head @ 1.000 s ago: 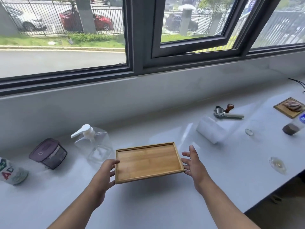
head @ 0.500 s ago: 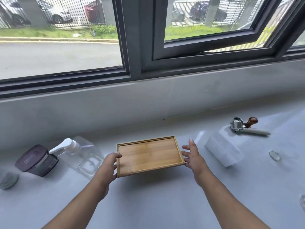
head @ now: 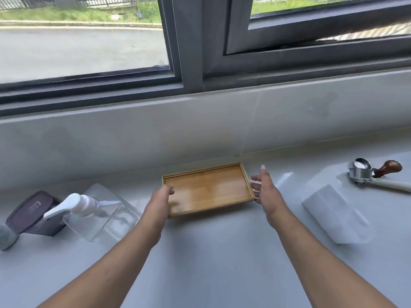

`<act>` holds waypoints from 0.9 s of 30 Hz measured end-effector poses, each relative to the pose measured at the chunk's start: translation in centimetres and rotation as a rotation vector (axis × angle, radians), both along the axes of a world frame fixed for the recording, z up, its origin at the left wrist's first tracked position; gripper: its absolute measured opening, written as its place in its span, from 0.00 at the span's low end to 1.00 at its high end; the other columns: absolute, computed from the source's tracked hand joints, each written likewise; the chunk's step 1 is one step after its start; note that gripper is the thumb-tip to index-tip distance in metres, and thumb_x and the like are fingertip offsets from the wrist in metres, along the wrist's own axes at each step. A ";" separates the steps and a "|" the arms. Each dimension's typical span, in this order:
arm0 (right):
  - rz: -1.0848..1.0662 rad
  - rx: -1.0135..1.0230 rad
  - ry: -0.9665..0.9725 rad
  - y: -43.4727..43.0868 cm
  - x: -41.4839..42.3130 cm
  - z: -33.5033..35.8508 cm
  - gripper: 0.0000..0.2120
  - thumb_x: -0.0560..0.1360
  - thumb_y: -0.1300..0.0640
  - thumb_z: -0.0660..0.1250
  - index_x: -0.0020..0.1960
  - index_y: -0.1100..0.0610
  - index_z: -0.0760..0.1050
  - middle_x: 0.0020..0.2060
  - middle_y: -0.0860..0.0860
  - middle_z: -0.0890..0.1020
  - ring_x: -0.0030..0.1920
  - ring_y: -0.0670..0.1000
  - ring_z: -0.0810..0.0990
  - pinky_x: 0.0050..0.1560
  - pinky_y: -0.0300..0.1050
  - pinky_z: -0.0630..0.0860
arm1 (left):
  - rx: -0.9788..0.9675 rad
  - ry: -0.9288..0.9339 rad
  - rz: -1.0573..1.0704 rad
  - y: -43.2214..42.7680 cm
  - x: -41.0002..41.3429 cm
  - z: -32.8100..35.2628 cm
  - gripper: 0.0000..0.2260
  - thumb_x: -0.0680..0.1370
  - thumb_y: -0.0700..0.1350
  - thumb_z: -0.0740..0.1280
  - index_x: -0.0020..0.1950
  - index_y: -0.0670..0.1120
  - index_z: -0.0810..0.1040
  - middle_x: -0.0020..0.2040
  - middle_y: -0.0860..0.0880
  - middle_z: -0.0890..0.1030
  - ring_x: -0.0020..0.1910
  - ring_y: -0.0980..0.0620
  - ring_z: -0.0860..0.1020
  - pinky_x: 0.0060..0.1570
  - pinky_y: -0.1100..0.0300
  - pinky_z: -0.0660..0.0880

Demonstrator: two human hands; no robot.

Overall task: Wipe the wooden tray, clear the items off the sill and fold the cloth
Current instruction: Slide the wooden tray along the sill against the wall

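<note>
The wooden tray (head: pixel 211 190) lies flat on the white sill (head: pixel 211 252), close to the back wall under the window. My left hand (head: pixel 159 201) hovers at the tray's left edge, fingers loosely curved over the rim and blurred. At the tray's right edge is my right hand (head: pixel 266 192), fingers spread, its lower fingers touching the near right corner. Neither hand has a firm grip on the tray. A white folded cloth (head: pixel 333 214) rests on the sill to the right of the tray.
Left of the tray stand a clear pump bottle (head: pixel 93 210) and a dark lidded container (head: pixel 33 214); a grey object (head: pixel 6 236) is cut off at the left edge. A metal portafilter (head: pixel 364 172) and a brown-handled tamper (head: pixel 389 166) lie at the far right.
Both hands carried the tray away from me and set it down near the back wall. Their grip has loosened. The camera has tilted down and shifted left.
</note>
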State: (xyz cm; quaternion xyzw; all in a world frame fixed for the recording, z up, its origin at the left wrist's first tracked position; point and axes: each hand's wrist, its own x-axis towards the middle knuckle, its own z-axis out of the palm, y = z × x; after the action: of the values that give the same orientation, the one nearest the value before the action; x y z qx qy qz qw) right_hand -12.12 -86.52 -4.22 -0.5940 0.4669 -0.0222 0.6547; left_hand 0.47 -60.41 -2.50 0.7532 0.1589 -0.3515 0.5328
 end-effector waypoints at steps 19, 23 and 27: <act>0.050 -0.075 0.105 -0.9 5.3 -1.8 0.46 0.70 0.22 0.49 0.80 0.46 0.65 0.78 0.53 0.71 0.78 0.56 0.66 0.78 0.60 0.60 | 0.023 -0.053 0.002 -2.9 4.5 -3.9 0.24 0.70 0.69 0.63 0.58 0.56 0.81 0.51 0.60 0.76 0.49 0.59 0.73 0.55 0.51 0.65; 0.054 -0.208 0.002 1.0 4.1 -1.4 0.41 0.76 0.25 0.52 0.83 0.43 0.58 0.81 0.47 0.65 0.80 0.53 0.63 0.74 0.50 0.60 | 0.164 -0.184 -0.093 -2.8 4.4 -2.8 0.25 0.73 0.66 0.66 0.65 0.54 0.74 0.60 0.52 0.80 0.58 0.47 0.77 0.58 0.50 0.71; 0.002 -0.374 0.015 4.8 0.1 -0.9 0.23 0.82 0.38 0.62 0.74 0.45 0.70 0.72 0.47 0.76 0.73 0.52 0.74 0.64 0.45 0.67 | 0.286 -0.350 -0.369 -0.8 1.6 -0.3 0.25 0.70 0.62 0.66 0.66 0.58 0.74 0.54 0.58 0.81 0.49 0.56 0.81 0.46 0.58 0.77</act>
State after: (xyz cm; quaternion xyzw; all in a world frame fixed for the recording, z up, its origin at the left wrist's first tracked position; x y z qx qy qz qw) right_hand -11.99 -81.74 -5.12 -0.7061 0.4591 -0.1035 0.5291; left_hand 2.05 -61.24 -2.81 0.8862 -0.0271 -0.2810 0.3675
